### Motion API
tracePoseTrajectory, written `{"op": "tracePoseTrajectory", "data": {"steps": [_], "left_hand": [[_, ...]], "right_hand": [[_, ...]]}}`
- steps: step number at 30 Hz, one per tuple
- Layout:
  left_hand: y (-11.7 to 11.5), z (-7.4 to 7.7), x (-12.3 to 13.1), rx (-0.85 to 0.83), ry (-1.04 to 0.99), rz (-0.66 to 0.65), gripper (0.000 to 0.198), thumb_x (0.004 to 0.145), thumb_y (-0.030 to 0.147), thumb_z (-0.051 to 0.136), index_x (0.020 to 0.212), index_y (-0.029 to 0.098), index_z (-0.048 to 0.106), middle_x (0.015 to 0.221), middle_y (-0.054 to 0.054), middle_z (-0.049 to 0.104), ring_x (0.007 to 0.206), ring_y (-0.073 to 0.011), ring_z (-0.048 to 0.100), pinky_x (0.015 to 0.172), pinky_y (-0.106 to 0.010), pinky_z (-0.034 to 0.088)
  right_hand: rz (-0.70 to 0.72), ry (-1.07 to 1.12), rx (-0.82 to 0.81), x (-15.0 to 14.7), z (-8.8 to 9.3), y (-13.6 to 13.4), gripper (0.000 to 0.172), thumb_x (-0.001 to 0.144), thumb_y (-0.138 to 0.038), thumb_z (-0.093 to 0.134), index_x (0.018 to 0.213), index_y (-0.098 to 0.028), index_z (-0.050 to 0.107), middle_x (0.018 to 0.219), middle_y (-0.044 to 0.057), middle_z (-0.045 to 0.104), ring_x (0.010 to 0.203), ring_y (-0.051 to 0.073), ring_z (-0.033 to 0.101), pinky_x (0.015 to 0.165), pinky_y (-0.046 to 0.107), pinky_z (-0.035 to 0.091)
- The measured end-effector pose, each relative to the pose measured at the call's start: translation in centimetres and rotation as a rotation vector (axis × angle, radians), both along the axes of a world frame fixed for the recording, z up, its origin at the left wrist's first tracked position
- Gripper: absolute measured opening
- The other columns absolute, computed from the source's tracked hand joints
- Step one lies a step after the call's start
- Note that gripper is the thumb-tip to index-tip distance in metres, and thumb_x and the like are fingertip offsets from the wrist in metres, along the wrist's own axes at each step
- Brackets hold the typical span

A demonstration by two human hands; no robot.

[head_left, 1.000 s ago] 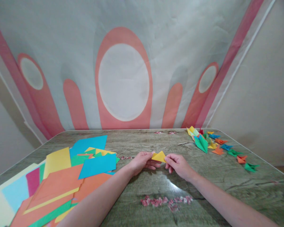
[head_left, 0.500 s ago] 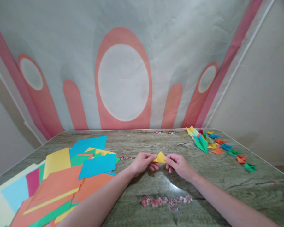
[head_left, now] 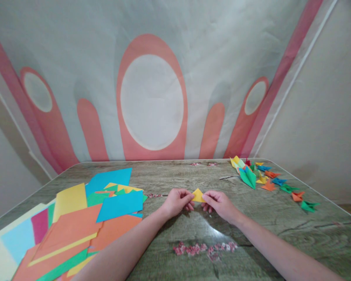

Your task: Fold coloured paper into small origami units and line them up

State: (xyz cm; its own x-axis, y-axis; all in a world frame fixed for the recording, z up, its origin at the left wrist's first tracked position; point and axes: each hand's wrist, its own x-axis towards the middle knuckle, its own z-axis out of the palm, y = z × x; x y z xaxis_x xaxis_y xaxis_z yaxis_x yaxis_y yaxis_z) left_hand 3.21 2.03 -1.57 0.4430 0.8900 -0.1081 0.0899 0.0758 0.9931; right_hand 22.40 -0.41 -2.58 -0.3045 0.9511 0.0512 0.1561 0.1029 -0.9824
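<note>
Crosswise, yellow paper triangle (head_left: 198, 195), apex up.

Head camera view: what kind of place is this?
Probably an indoor paper-craft spot: loose coloured paper sheets lie on the table, small folded paper figures sit at its far right, and the left hand and right hand pinch a yellow folded paper.
</note>
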Motion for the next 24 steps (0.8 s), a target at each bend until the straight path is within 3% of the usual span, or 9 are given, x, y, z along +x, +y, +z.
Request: {"op": "tracePoseTrajectory", "data": {"steps": [6, 14, 24], "left_hand": [[-0.15, 0.04, -0.14, -0.006, 0.030, -0.047, 0.041, 0.063, 0.051, 0.068, 0.072, 0.012, 0.059, 0.063, -0.005, 0.067, 0.049, -0.0119, 0.061, 0.048, -0.020, 0.045], [-0.46, 0.39, -0.65, 0.052, 0.014, -0.247, 0.038, 0.077, 0.048, 0.055, 0.082, 0.012, 0.065, 0.076, -0.008, 0.069, 0.062, -0.0133, 0.064, 0.060, -0.023, 0.049], [-0.45, -0.43, 0.25, 0.047, 0.113, -0.069, 0.041, 0.071, 0.053, 0.057, 0.071, 0.012, 0.059, 0.063, -0.005, 0.067, 0.051, -0.0133, 0.062, 0.047, -0.020, 0.043]], "right_hand": [[0.029, -0.049, 0.037, 0.20, 0.37, -0.19, 0.036, 0.081, -0.050, 0.049, 0.075, -0.017, 0.062, 0.065, 0.002, 0.063, 0.056, 0.014, 0.059, 0.049, 0.023, 0.043], [0.037, -0.081, 0.087, 0.07, 0.26, -0.36, 0.032, 0.083, -0.047, 0.048, 0.075, -0.018, 0.060, 0.063, 0.001, 0.060, 0.054, 0.013, 0.055, 0.050, 0.024, 0.042], [0.073, -0.170, 0.066, 0.03, 0.24, 0.08, 0.035, 0.082, -0.046, 0.049, 0.068, -0.016, 0.058, 0.060, 0.000, 0.059, 0.048, 0.010, 0.052, 0.046, 0.021, 0.038]]}}
